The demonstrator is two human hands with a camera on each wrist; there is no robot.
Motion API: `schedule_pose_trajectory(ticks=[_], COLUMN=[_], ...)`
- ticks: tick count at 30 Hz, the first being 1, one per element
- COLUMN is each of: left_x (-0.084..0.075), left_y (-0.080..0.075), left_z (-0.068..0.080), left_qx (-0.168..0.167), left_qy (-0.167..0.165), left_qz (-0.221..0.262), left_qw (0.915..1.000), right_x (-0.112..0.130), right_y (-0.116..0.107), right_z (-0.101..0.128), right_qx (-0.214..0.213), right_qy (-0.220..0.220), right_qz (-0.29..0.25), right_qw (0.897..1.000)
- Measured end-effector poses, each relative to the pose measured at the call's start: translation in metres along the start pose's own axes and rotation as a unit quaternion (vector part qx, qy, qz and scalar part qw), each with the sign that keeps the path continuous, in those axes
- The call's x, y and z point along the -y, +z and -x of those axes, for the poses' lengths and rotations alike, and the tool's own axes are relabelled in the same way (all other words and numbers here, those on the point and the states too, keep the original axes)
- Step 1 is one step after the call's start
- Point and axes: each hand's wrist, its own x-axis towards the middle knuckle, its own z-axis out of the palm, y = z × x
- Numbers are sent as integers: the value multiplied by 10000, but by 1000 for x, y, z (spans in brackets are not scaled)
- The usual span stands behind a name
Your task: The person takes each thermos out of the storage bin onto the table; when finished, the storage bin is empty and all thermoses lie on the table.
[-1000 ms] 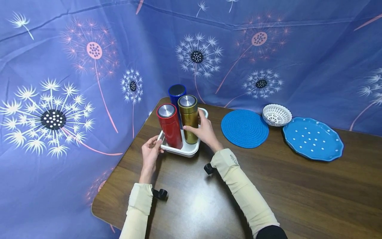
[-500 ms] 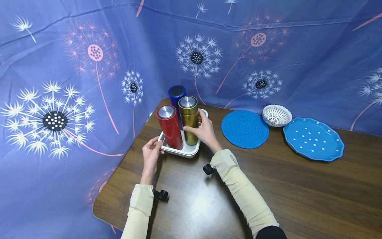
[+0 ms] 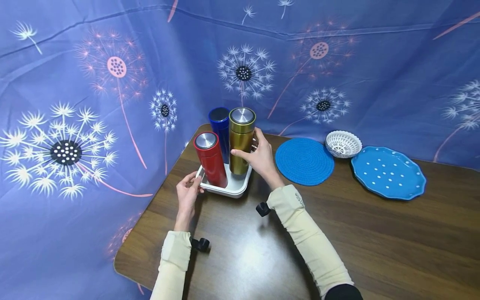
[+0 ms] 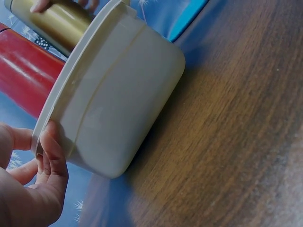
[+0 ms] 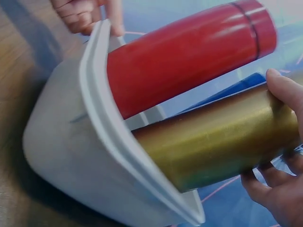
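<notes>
A white plastic tub (image 4: 118, 94) stands on the table with three flasks upright in it. My left hand (image 3: 188, 196) pinches the tub's rim at its near left corner, thumb over the edge and fingers outside. My right hand (image 3: 262, 158) grips the gold flask (image 3: 241, 146) around its body from the right. The gold flask's base is inside the tub, behind the rim in the right wrist view. The red flask (image 3: 211, 162) leans slightly at the near left of the tub. Behind them is the dark blue flask (image 3: 220, 127), partly hidden by the gold one.
To the right of the tub lies a round blue woven placemat (image 3: 304, 161). Beyond it are a white lattice bowl (image 3: 343, 144) and a blue polka-dot plate (image 3: 388, 172). A blue dandelion-print cloth (image 3: 180, 50) hangs behind the wooden table (image 3: 232, 250) and at its left.
My right hand has raised the gold flask a little within the tub, moving it slightly to the right. The left hand keeps its hold on the rim.
</notes>
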Motion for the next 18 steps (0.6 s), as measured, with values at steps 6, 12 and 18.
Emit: schedule_pose_trajectory(ticks=[6,12,18], left_x=[-1,0,-7], left_y=[2,5,4], left_z=[2,3,5], left_qx=[-7,-83,-23], left_qy=[-9,102,32], left_qz=[1,-57,-129], left_qw=[10000,9999,9999], right_x=[19,61,79], right_y=[-16,-40,-65], right_z=[0,12,22], right_qx=[-140,-245,-333], right_qy=[-97,-134,-176], right_qz=[-523,-679,-482], right_qw=[9985,9973,9981])
